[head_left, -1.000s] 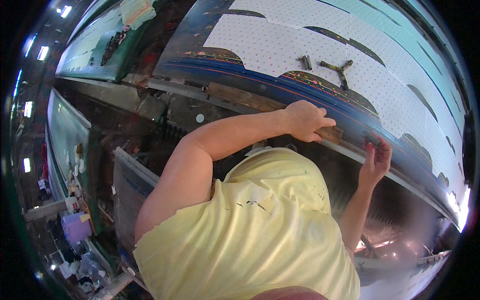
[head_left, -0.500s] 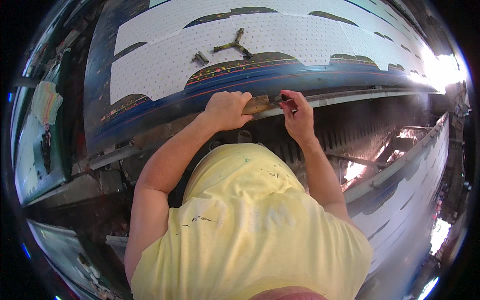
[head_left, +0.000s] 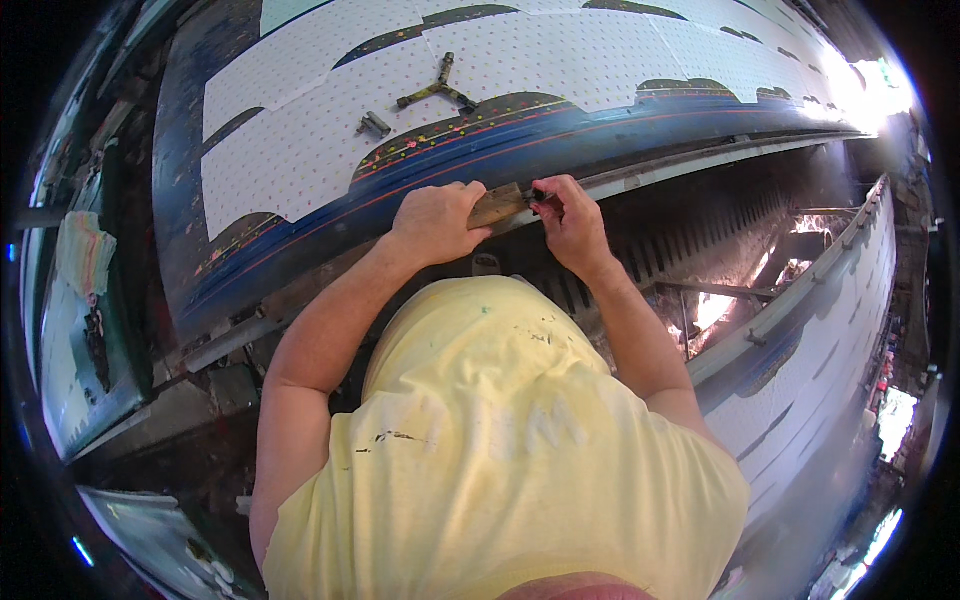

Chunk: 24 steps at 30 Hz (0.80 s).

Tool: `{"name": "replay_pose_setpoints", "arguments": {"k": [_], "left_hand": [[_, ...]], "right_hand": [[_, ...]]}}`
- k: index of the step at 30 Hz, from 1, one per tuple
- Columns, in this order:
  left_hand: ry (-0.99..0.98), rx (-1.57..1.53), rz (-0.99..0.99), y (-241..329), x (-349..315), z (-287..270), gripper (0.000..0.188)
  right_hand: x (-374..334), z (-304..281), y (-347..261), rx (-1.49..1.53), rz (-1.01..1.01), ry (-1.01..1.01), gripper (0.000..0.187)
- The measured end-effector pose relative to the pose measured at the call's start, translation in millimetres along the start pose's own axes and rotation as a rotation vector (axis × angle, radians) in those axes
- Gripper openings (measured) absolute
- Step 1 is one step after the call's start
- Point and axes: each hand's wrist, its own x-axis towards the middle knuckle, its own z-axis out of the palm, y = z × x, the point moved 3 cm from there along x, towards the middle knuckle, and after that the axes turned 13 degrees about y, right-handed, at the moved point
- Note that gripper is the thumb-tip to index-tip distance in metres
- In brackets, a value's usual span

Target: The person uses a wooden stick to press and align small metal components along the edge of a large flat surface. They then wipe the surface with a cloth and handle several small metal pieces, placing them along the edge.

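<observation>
Hands at the front edge of the long desk (head_left: pixel 300 250). I see the left hand (head_left: pixel 435 222) curled, fingers pressed together over the left end of a small wooden block (head_left: pixel 497 206) lying on the rail. Right hand (head_left: pixel 570 215) sits just beside it, fingertips pinching the block's dark right end. Block lies between both hands. Farther back on the dotted white fabric (head_left: pixel 560 60), a three-armed metal tool (head_left: pixel 437 90) and a small metal piece (head_left: pixel 374 124), well apart from me.

No packages, labels, signs or screens in view; only dotted white printed fabric on the table.
</observation>
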Motion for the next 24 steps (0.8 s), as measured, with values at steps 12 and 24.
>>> {"name": "replay_pose_setpoints", "arguments": {"k": [12,24], "left_hand": [[0.005,-0.100,0.087,12,16,10,0.066],[0.008,-0.191,0.320,37,39,16,0.073]], "right_hand": [[3,2,7,0.002,-0.029,-0.059,0.037],[-44,18,31,0.027,0.347,0.187,0.022]]}}
